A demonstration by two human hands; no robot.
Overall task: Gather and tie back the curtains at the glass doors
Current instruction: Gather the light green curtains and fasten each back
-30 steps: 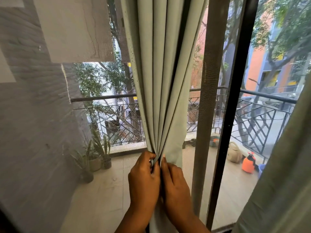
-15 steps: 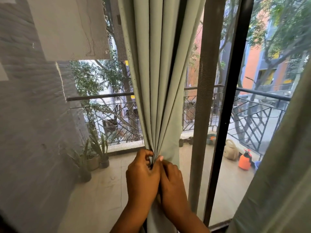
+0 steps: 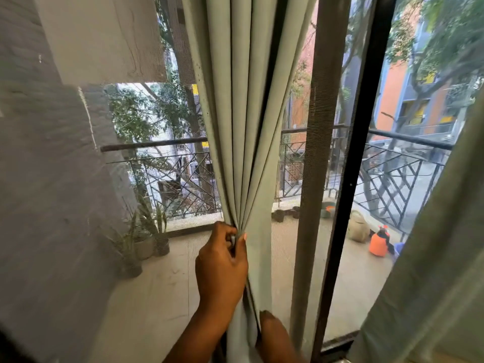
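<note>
A pale green curtain (image 3: 246,106) hangs in front of the glass doors, its pleats bunched into a narrow neck. My left hand (image 3: 222,268) is shut around that neck, thumb and fingers pinching the folds. My right hand (image 3: 272,328) is lower down against the curtain's right side, mostly hidden behind the cloth, so its grip is unclear. A second green curtain (image 3: 432,258) hangs loose at the far right. No tie-back is visible.
A dark door frame (image 3: 351,179) and a mesh screen post (image 3: 311,179) stand right of the bunched curtain. A sheer grey panel (image 3: 52,205) covers the left. Outside lie potted plants (image 3: 146,242), a balcony railing (image 3: 408,140) and an orange sprayer (image 3: 378,244).
My right hand has slid down the curtain, away from my left hand, which stays gripping the gathered folds. The view has shifted slightly left.
</note>
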